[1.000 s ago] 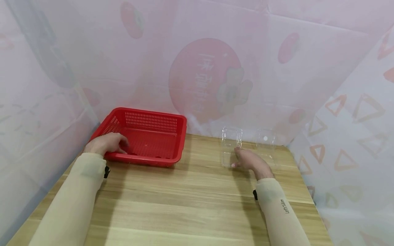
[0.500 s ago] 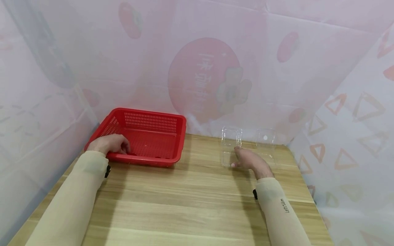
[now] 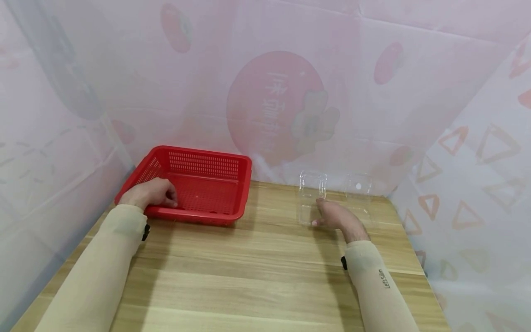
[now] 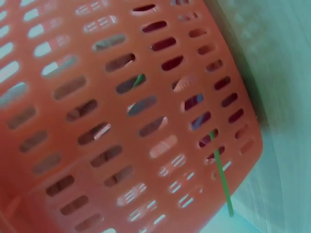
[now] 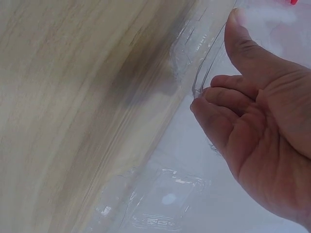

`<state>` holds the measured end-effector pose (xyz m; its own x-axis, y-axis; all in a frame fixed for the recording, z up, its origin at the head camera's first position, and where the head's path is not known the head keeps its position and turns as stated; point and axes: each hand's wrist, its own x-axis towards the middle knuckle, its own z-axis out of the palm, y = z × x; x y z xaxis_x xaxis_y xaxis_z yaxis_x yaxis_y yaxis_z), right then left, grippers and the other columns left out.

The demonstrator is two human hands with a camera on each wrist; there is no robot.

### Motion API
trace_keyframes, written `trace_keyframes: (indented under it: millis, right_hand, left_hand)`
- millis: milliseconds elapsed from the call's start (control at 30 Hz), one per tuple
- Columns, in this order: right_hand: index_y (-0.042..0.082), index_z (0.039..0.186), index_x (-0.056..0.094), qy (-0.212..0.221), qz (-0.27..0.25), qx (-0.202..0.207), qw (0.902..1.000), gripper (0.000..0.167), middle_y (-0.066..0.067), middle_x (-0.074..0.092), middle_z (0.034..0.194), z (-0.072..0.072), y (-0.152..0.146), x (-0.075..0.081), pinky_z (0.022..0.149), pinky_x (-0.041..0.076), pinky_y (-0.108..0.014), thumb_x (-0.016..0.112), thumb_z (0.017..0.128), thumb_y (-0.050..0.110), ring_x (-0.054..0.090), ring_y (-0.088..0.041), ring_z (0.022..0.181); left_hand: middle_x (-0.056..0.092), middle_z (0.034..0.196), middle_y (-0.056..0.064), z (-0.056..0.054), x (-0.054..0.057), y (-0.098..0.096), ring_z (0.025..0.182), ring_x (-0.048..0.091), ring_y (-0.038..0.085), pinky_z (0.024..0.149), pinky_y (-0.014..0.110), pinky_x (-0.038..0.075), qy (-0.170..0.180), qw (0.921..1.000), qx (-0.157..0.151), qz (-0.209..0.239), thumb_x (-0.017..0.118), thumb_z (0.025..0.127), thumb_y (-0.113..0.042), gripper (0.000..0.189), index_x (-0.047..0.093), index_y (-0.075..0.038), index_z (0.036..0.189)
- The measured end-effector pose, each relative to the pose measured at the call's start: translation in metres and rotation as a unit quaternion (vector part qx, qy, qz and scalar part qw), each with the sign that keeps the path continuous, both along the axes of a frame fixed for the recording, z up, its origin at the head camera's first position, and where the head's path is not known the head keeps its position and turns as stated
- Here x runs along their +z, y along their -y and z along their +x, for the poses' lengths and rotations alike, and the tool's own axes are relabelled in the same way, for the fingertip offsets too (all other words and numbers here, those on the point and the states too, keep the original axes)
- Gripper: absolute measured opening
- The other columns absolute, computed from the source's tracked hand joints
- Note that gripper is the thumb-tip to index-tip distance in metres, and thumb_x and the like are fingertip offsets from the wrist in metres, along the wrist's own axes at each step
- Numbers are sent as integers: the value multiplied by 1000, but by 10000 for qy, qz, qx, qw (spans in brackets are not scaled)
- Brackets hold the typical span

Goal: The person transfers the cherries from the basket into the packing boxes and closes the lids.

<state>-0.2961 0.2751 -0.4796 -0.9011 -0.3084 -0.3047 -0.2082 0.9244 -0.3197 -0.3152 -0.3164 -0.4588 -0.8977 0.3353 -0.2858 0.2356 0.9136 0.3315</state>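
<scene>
Left hand point(image 3: 151, 192) curls in, right hand point(image 3: 335, 215) stays put

The left hand has moved a tiny bit deeper into the big red plastic basket point(image 3: 207, 216) with the holes in its sides. A second ago its thumb stood apart. Now the thumb and fingers are bent close together, low down near the front wall. I can't tell if they have hold of anything, because the hand hides its own tips. It looks to me as if the left hand is the busy one right now.

In the left wrist view, a thin green strip point(image 4: 222, 179) seems to poke out through the basket's side. I can't tell what it belongs to.

The right hand hasn't really moved. Its thumb sticks out and its fingers bend a little. A fingertip seems to touch the edge of a clear, boxy plastic container point(image 3: 312, 196) at the back of the light wooden table point(image 3: 232, 272), to the right of the basket. It doesn't pinch it. Maybe this hand is just keeping the container steady.
</scene>
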Motion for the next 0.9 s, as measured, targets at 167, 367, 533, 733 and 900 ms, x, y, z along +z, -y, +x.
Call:
trace_keyframes:
  millis: [167,367,533,733,900]
  right_hand:
    - [-11,178,31,11,9,-28,10000,94,-34,31,187,1,0,0,146,29,-68,84,108,22,37,-56,174]
    - [-11,178,30,5,-22,-3,10000,96,-34,30,187,3,1,1,146,28,-68,84,107,23,36,-56,174]
    - [-7,180,30,37,-101,3,9999,97,-31,30,188,6,6,3,145,28,-71,84,108,27,35,-56,175]
    - [-8,181,28,8,-130,51,9999,98,-30,29,189,5,14,0,147,26,-67,84,108,29,34,-54,176]
    - [-7,181,29,-26,-180,48,9998,100,-30,29,189,6,24,1,147,26,-67,85,107,30,35,-54,176]
  left_hand:
    - [84,100,4,-1,-2,-7,96,69,22,91,45,64,-312,9994,-19,166,90,105,-21,8,90,-14,101]
    - [84,99,0,-1,1,-20,93,72,18,91,46,66,-709,9964,-168,423,88,106,-19,6,89,-14,103]
    - [85,99,1,2,7,-32,91,73,17,90,47,68,-973,9929,-190,662,87,107,-17,5,89,-12,107]
    - [87,103,0,6,10,-46,94,78,16,91,47,70,-1151,9887,-195,942,87,108,-16,6,90,-11,110]
    - [87,103,1,8,11,-60,94,79,18,92,47,70,-1271,9860,-129,1067,86,108,-15,5,90,-13,110]
